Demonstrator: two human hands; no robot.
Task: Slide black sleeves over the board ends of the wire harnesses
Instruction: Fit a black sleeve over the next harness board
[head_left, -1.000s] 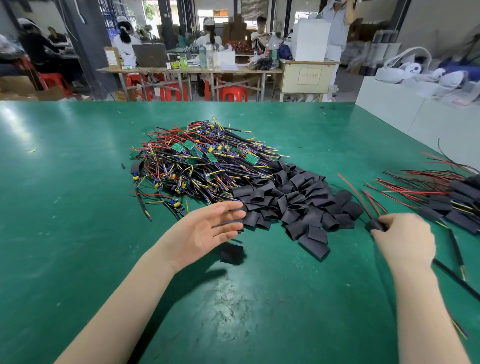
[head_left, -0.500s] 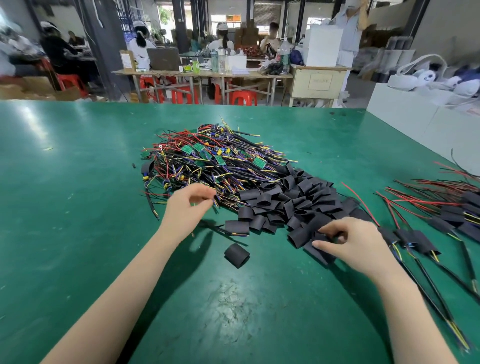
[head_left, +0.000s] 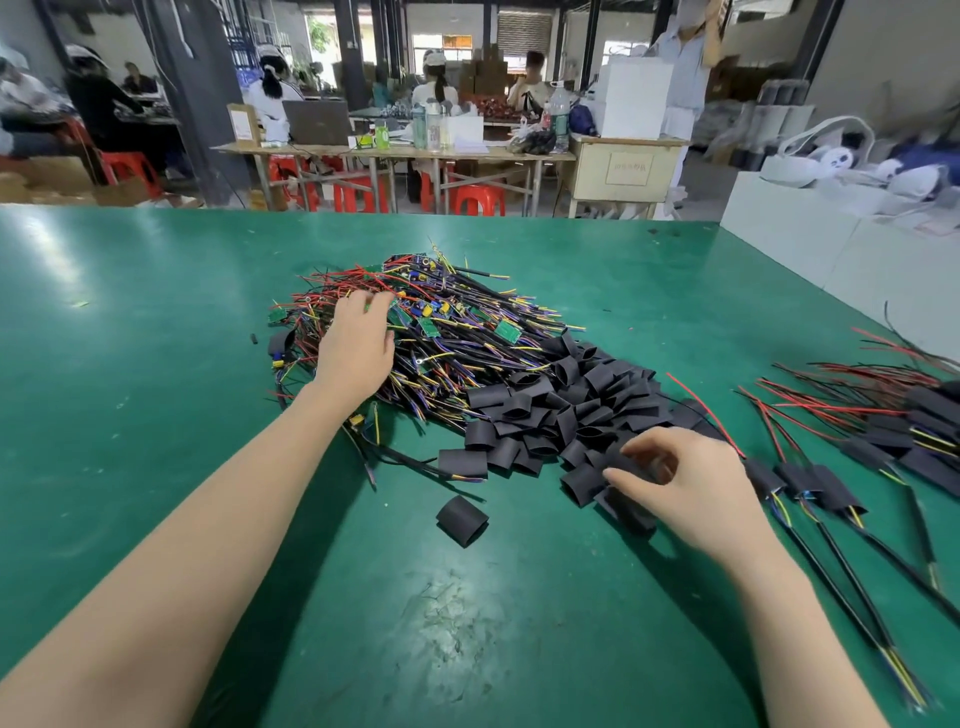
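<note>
A tangled heap of wire harnesses (head_left: 457, 332) with small green boards lies in the middle of the green table (head_left: 130, 395). My left hand (head_left: 356, 343) reaches over the heap's left side, its fingertips among the red wires and boards; what they hold is hidden. In front of the heap lies a pile of flat black sleeves (head_left: 566, 415). My right hand (head_left: 685, 480) hovers at the pile's near right edge, thumb and fingers curled round a black sleeve (head_left: 631, 512). One loose sleeve (head_left: 461, 519) lies alone nearer to me.
Sleeved harnesses (head_left: 852, 467) with red and black wires lie in a row on the right. A white box (head_left: 841, 249) stands at the table's far right corner. Behind the table are other workbenches, red stools and seated people.
My left hand moved away from me, from the heap's near edge up to its far left part. My right hand stayed at the sleeve pile and curled its fingers round a sleeve.
</note>
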